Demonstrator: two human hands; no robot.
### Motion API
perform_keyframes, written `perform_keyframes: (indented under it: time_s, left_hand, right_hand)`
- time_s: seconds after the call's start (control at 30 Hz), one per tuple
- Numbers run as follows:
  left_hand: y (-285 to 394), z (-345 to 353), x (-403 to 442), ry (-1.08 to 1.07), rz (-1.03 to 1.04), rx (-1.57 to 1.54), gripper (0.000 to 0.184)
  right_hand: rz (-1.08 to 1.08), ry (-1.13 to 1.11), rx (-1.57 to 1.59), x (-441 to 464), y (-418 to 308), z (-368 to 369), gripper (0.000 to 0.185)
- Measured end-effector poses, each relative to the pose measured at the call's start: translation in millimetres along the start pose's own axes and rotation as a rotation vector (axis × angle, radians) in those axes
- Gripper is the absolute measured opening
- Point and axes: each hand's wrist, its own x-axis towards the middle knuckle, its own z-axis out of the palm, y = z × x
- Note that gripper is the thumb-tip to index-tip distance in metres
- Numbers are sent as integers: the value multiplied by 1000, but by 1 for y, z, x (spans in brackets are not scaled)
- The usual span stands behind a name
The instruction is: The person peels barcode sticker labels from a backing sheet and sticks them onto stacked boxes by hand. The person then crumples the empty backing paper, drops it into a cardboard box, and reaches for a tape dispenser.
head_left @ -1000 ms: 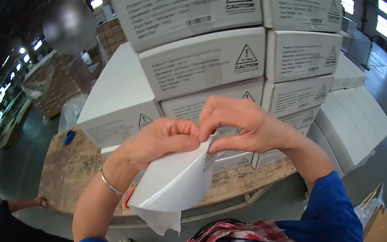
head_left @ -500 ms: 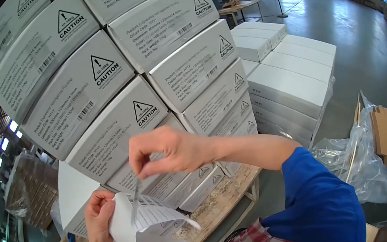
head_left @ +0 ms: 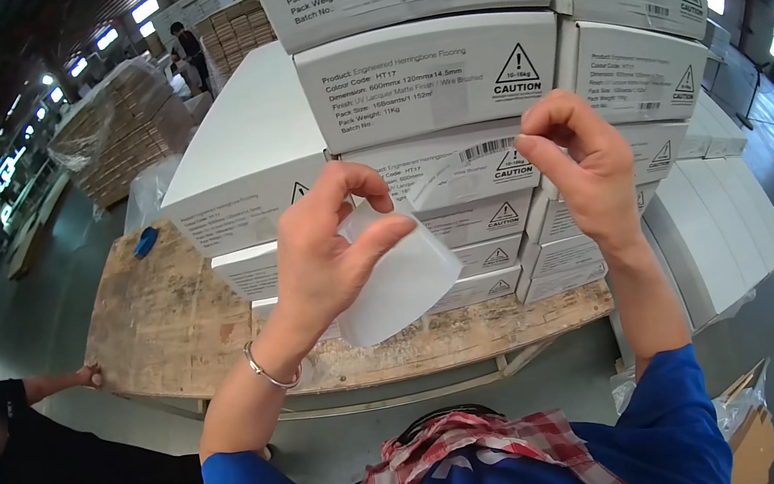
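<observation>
Right fingers (head_left: 548, 159) pinching clear barcode-printed film strip (head_left: 472, 171), now extending toward 2 o'clock from curled white paper sheet (head_left: 399, 286); left fingers (head_left: 378, 237) curling, gripping sheet; peeling seemingly finishing.

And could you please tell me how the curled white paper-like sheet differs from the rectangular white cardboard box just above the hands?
The curled white paper-like sheet is thin and bent, while the rectangular white cardboard box is flat-faced and squared. The sheet's visible side looks plain; the box's front carries printed text and a caution triangle. The sheet is in the left hand; the box sits in a stack. Both are white.
</observation>
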Motion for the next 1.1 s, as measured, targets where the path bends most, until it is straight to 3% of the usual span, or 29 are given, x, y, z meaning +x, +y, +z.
perform_keyframes:
  time_s: [0.07,0.17,0.37,0.5,0.6,1.1]
  left_hand:
    - [2,4,-2,22,73,35,12]
    - [15,3,-6,-38,-82,107,10]
    - [-12,10,-2,36,-169,94,11]
    - [-41,20,14,79,-209,184,13]
    - [-52,32,25,136,-190,261,14]
    - [-60,48,43,265,-242,467,17]
  right_hand:
    - [13,-5,22,-1,0,1,9]
    - [-5,-15,23,-3,6,3,9]
    - [88,21,57,-9,29,19,10]
    - [55,112,-123,2,62,38,15]
    - [-86,336,-275,15,79,47,22]
    - [-221,428,-521,25,89,54,29]
